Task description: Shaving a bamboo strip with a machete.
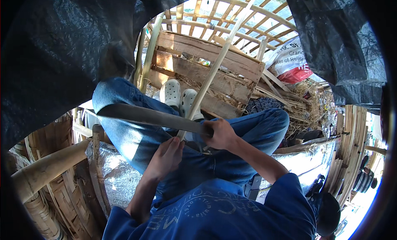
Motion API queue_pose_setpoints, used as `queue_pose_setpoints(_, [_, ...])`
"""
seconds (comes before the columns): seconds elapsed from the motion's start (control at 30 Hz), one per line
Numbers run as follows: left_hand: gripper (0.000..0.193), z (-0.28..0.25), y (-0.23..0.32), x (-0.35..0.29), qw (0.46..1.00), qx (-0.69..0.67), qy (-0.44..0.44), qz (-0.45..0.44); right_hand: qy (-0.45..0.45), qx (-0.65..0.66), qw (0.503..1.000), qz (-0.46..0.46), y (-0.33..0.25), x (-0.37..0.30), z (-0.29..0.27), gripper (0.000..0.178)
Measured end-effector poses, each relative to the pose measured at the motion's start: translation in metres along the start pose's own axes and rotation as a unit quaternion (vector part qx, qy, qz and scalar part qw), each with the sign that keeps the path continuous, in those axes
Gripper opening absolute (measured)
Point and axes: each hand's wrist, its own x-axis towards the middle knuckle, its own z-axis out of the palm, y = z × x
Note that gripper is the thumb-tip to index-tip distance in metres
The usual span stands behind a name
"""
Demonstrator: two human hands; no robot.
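My right hand (221, 133) is closed round the dark handle of a machete, above my lap. Its long grey blade (153, 116) points left over my left thigh and crosses a long, pale bamboo strip (215, 66). Below the blade, my left hand (166, 157) grips the near end of that strip with fingers pressed together. The strip slants up and away between my knees, past the pale clogs (170, 92) on my feet, toward the slatted fence. Whether the blade's edge touches the strip, I cannot tell.
Beyond my feet leans a wooden slat panel (198, 69), with a slatted bamboo fence (202, 12) behind it. Black plastic sheeting (70, 45) hangs on both sides. A thick bamboo pole (49, 169) is at left, straw (314, 103) and stacked strips (349, 140) at right.
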Motion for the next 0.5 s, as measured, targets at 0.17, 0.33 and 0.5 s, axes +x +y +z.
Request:
queue_pose_setpoints(0.17, [0.031, -0.001, -0.01, 0.006, 0.995, 0.067, 0.025, 0.063, 0.039, -0.109, 0.993, -0.034, 0.014, 0.016, 0.004, 0.03])
queue_pose_setpoints(0.33, [0.03, -0.003, -0.013, 0.005, 0.992, 0.086, 0.011, 0.089, 0.085, -0.105, 0.99, -0.039, 0.025, 0.017, 0.012, 0.03])
queue_pose_setpoints(0.5, [0.028, -0.002, -0.012, 0.002, 0.991, 0.095, 0.012, 0.091, 0.105, -0.123, 0.986, -0.03, 0.026, 0.022, 0.007, 0.024])
